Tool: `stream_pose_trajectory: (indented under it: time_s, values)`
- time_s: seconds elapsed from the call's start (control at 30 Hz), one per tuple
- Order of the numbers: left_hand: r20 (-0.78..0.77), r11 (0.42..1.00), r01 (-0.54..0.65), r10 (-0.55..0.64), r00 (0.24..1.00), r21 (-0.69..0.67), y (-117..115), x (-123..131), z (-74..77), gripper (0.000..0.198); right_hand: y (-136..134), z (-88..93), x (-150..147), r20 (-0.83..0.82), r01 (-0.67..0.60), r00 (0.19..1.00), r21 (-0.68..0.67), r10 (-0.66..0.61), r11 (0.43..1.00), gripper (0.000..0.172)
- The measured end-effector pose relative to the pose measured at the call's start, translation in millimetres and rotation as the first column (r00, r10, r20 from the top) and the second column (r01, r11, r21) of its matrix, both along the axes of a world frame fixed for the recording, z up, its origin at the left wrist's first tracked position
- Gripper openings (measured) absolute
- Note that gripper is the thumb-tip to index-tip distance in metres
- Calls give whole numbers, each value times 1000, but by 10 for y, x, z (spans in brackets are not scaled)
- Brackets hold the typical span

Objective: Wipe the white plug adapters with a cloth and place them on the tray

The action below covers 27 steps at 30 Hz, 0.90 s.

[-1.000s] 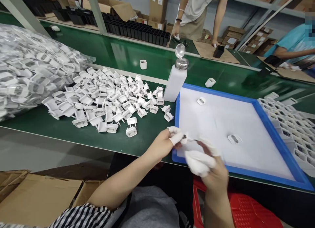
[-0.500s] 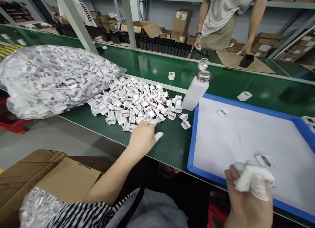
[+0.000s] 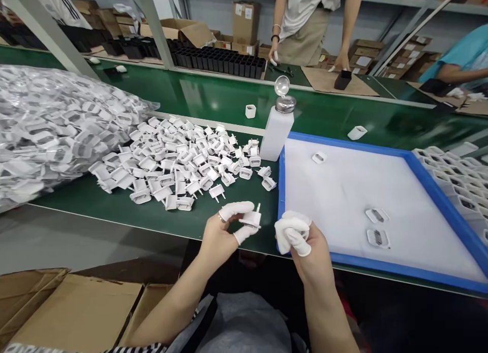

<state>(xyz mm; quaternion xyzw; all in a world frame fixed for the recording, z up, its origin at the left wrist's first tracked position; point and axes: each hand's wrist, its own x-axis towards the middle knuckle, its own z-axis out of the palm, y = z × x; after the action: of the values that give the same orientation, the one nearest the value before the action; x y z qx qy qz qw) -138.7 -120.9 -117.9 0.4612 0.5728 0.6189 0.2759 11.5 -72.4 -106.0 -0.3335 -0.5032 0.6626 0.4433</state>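
My left hand [image 3: 224,228], with white finger cots on thumb and forefinger, pinches a small white plug adapter [image 3: 252,219] just above the green belt's near edge. My right hand [image 3: 303,241] is closed round a wad of white cloth [image 3: 290,230], a short gap to the right of the adapter. A loose heap of white plug adapters [image 3: 179,157] lies on the belt ahead of my left hand. To the right is a blue-rimmed tray [image 3: 281,180] with a white liner, and three adapters [image 3: 377,226] lie on it.
A white dispenser bottle with a metal cap [image 3: 277,127] stands at the tray's far left corner. A big clear bag of adapters [image 3: 49,129] fills the left. Cardboard boxes [image 3: 72,307] sit below. Other people stand across the belt [image 3: 308,18] and at the far right [image 3: 453,63].
My left hand reached into the heap and came back holding one adapter. My right hand with the cloth left the tray, where one more adapter now lies, and moved in beside the left.
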Motion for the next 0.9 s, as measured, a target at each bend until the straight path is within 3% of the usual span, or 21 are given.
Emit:
stream_pose_trajectory:
  time_s: [0.13, 0.23, 0.4, 0.53, 0.6, 0.7, 0.77, 0.83, 0.9]
  values:
    - [-286, 997, -33, 54, 957, 76, -26, 136, 1, 26, 30, 45, 17, 92, -54, 995, 77, 47, 996, 9]
    - [-430, 992, 59, -4, 903, 115, -48, 133, 28, 41, 47, 71, 42, 163, -154, 977, 109, 135, 982, 8]
    - [-380, 972, 232, -207, 901, 21, -66, 52, 91, 52, 48, 93, 49, 201, -248, 953, 87, 227, 965, 11]
    - [-362, 971, 240, -223, 905, 2, -76, 31, 111, 50, 69, 96, 34, 202, -319, 934, 90, 296, 944, 9]
    - [-473, 980, 193, -196, 859, -57, -78, 49, 145, 48, 74, 88, 20, 243, -322, 926, 110, 288, 940, 10]
    - [-679, 967, 144, -250, 691, -210, -64, 104, 241, 40, 58, 63, -9, 329, -308, 913, 168, 241, 937, 12]
    - [-726, 952, 165, -302, 618, -257, -38, 143, 304, 35, 35, 40, -28, 340, -250, 925, 208, 170, 946, 14]
    - [-726, 957, 189, -292, 623, -222, -3, 170, 332, 33, 9, 14, -43, 266, -146, 961, 252, 77, 957, 15]
    - [-678, 981, 169, -186, 711, -92, 27, 175, 310, 32, -10, -14, -57, 130, -42, 992, 266, 7, 963, 16]
